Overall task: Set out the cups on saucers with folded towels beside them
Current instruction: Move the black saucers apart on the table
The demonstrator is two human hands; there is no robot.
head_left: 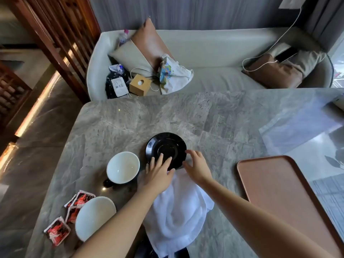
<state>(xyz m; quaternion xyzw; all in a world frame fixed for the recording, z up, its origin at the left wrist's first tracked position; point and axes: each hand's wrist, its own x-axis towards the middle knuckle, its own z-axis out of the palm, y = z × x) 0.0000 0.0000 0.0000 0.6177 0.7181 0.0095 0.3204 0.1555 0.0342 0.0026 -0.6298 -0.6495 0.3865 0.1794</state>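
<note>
A black saucer (166, 148) lies on the marble table (130, 123), its near edge resting on a crumpled white towel (178, 211). My left hand (158, 173) lies flat with spread fingers on the saucer's near rim. My right hand (197, 167) touches the saucer's right rim with its fingers apart, over the towel's top edge. A cup (122, 167), white inside and black outside, stands upright to the left of the saucer. A second cup (95, 217) of the same kind sits near the front left, partly hidden by my left forearm.
Several red and black packets (57, 232) lie by the table's front left corner. A brown tray (284, 198) rests at the right. Beyond the table is a pale sofa (214, 53) with cushions, a bag and a wooden tissue box (140, 84).
</note>
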